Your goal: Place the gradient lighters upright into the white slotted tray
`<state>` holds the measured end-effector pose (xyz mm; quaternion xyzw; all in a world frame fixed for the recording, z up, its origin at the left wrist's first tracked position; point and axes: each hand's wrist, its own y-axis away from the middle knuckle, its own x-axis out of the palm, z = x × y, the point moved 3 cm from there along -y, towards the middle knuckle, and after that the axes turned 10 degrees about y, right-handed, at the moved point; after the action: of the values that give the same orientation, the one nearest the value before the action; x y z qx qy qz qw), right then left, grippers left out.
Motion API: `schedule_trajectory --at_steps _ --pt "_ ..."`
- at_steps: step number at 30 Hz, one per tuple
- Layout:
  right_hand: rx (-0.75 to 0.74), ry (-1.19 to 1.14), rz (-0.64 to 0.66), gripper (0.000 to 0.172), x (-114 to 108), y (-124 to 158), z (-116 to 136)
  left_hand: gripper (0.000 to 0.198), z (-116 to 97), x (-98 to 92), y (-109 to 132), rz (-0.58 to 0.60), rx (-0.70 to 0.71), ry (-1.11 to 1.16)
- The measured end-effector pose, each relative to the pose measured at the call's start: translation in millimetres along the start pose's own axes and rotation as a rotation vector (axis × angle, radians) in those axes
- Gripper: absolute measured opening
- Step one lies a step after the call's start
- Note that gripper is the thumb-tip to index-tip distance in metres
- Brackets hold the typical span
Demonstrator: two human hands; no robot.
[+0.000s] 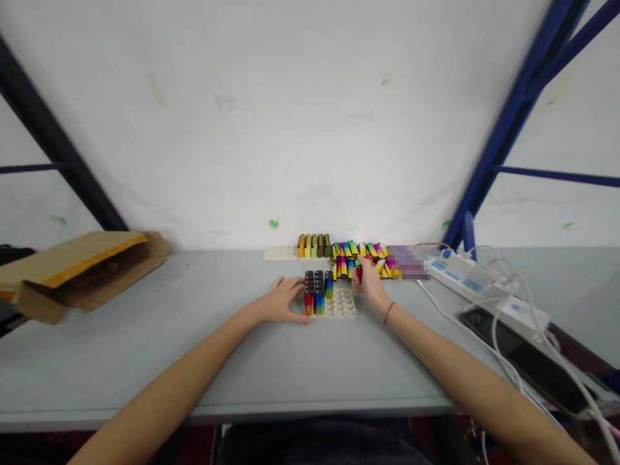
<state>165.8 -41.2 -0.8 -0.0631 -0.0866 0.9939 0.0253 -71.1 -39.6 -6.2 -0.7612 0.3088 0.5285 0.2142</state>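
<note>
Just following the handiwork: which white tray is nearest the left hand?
The partly filled white tray beside the left hand, holding upright lighters with black tops; other white trays stand farther back, by the wall.

Your left forearm [194,368] runs from the lower left up toward the centre of the frame. Your left hand [279,301] is set just below centre, fingers extended, thumb spread away from them. Your right forearm [455,361] slants from the lower right; your right hand [372,284], right of centre, has its fingers curled inward.
</note>
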Motion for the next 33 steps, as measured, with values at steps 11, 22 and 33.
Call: schedule_trajectory --at_steps 11,22,33 --pt "0.231 -0.247 -0.090 0.050 5 10 9 0.094 0 -0.2 1 0.007 -0.002 -0.020" --pt "0.280 -0.332 -0.079 0.048 9 17 25 0.094 -1 -0.6 1 -0.003 -0.005 -0.011" --pt "0.348 -0.316 -0.041 0.051 9 21 29 0.092 -2 -1.7 1 -0.002 -0.003 -0.008"
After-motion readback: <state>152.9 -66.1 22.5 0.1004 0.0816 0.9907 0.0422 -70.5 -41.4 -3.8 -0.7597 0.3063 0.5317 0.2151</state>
